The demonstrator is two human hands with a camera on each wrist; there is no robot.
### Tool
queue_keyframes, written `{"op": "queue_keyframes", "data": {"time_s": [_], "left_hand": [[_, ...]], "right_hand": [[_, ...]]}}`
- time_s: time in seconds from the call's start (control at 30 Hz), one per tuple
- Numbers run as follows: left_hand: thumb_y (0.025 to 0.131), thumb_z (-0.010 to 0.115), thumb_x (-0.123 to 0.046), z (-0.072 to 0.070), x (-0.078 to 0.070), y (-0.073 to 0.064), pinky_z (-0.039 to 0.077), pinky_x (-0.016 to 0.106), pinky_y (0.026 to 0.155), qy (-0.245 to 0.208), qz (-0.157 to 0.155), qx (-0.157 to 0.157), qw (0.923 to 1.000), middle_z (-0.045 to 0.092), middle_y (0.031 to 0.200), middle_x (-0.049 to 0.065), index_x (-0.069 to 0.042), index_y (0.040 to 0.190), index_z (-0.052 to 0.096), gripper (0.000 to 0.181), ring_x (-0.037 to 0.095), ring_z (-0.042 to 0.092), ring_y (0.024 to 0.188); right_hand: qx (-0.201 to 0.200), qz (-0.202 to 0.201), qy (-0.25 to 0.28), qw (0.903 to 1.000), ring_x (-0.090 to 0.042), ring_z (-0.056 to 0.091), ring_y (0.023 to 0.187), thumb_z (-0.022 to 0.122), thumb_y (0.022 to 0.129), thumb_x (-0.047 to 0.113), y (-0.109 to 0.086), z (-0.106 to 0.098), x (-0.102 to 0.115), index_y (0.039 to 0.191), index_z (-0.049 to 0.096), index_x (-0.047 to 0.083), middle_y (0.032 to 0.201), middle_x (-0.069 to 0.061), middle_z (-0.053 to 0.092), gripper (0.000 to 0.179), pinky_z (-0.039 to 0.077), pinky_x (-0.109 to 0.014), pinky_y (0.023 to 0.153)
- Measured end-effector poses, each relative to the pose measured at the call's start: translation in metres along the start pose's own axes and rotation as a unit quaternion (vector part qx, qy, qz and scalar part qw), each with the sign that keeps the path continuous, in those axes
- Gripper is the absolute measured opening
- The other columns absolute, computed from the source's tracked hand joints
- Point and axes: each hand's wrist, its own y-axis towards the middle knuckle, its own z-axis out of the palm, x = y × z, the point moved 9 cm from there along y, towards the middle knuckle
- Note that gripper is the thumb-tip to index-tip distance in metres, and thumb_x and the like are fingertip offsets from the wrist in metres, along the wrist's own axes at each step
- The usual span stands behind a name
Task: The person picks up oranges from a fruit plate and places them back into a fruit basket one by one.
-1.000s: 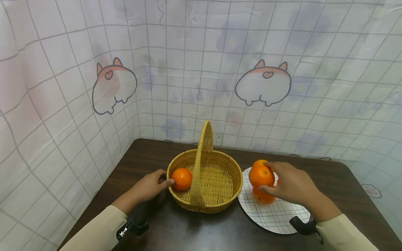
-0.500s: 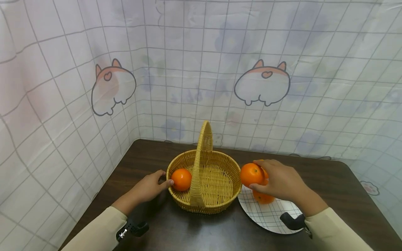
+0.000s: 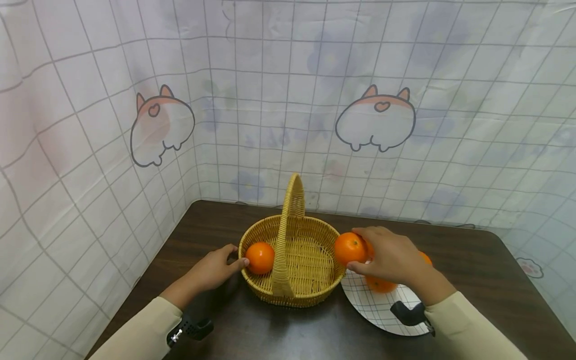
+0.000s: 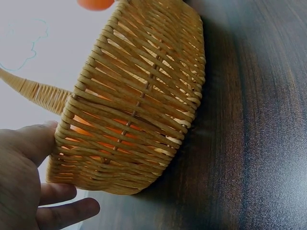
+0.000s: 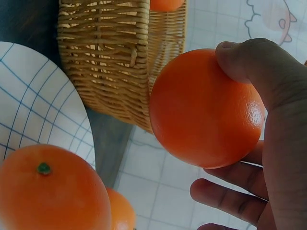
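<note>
My right hand (image 3: pixel 390 254) grips an orange (image 3: pixel 350 248) between thumb and fingers, at the right rim of the wicker basket (image 3: pixel 311 297). In the right wrist view the held orange (image 5: pixel 206 109) overlaps the basket's edge. My left hand (image 3: pixel 215 268) pinches the basket's left rim; in the left wrist view the thumb (image 4: pixel 41 139) lies at the rim with fingers against the outside. Another orange (image 3: pixel 260 258) sits inside the basket, left of the tall handle (image 3: pixel 282 240). More oranges lie on the plate, including one orange (image 3: pixel 380 284) partly hidden under my right hand.
A round white plate (image 3: pixel 371 310) with a blue grid stands right of the basket on the dark wooden table (image 3: pixel 252 332). Wall cloth (image 3: pixel 270 125) with grid lines and cartoon animals rises behind and to the left. Each wrist wears a black camera mount (image 3: pixel 407 314).
My right hand has carried its orange leftward from above the plate to the basket's right rim. The left hand keeps its grip, and the basket has stayed in place.
</note>
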Motion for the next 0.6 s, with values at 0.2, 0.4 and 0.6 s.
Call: {"op": "queue_keyframes", "data": {"time_s": [0.2, 0.4, 0.6], "left_hand": [[0.100, 0.059, -0.057, -0.0003, -0.0008, -0.0002, 0.050, 0.058, 0.094, 0.000, 0.000, -0.001, 1.0000, 0.065, 0.131, 0.018, -0.003, 0.137, 0.055, 0.065, 0.031, 0.064, 0.113], [0.100, 0.059, -0.057, -0.0009, -0.0019, -0.0011, 0.049, 0.059, 0.095, 0.001, -0.003, 0.000, 1.0000, 0.064, 0.132, 0.019, -0.003, 0.137, 0.055, 0.065, 0.032, 0.063, 0.115], [0.100, 0.059, -0.056, -0.0006, -0.0018, -0.0012, 0.050, 0.058, 0.094, 0.000, -0.003, 0.002, 1.0000, 0.064, 0.131, 0.019, -0.003, 0.137, 0.055, 0.064, 0.032, 0.064, 0.113]], "right_hand": [[0.003, -0.001, -0.001, 1.0000, -0.027, 0.064, 0.107, 0.081, 0.077, 0.063, 0.0020, 0.0028, 0.0057, 0.141, 0.061, 0.014, 0.128, -0.008, 0.066, 0.082, 0.055, -0.049, 0.074], [0.008, 0.000, -0.004, 1.0000, -0.028, 0.064, 0.108, 0.080, 0.078, 0.064, 0.0034, 0.0035, 0.0096, 0.142, 0.060, 0.015, 0.130, -0.009, 0.066, 0.084, 0.056, -0.049, 0.075], [0.009, -0.003, -0.004, 1.0000, -0.028, 0.063, 0.111, 0.078, 0.079, 0.066, 0.0050, 0.0067, 0.0101, 0.144, 0.059, 0.016, 0.130, -0.008, 0.065, 0.085, 0.055, -0.051, 0.077]]}}
